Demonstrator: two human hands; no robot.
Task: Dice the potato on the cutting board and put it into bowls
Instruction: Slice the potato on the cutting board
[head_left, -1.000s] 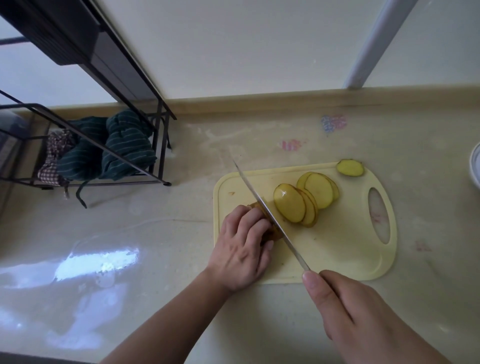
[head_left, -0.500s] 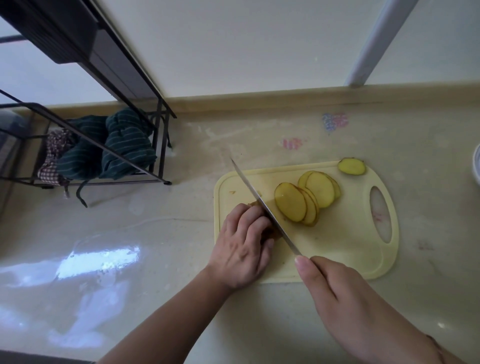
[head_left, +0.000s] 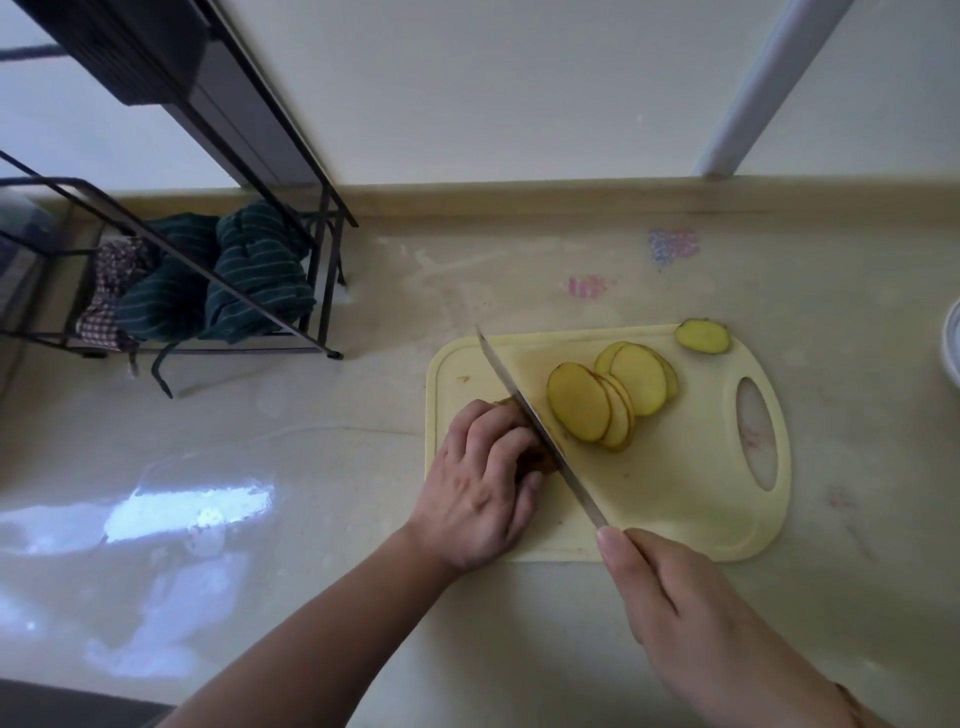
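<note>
Right now I am holding down the uncut end of the potato (head_left: 537, 460) with my left hand (head_left: 480, 493), its fingers curled over the top so that only a brown sliver of skin is showing beside the blade. That piece is sitting on the left part of the pale yellow cutting board (head_left: 675, 493), which is lying flat on the glossy tabletop (head_left: 311, 415). My right hand (head_left: 691, 623) is closing its grip around the knife's handle, with the thumb stretched forward to the base of the blade; the handle itself is hidden inside my fist. The knife (head_left: 540, 431) is slanting across the board from lower right to upper left, its edge resting against the potato just beside my left fingertips. To the right of the blade, the cut slices (head_left: 610, 402) are leaning on one another in an overlapping row, and one small end piece (head_left: 702, 336) is lying on the board's far edge. A white bowl's rim (head_left: 953, 343) is peeking in at the right margin, well apart from the board. At far left a black wire rack (head_left: 322, 291) is holding bunched green striped cloths (head_left: 249, 280).
</note>
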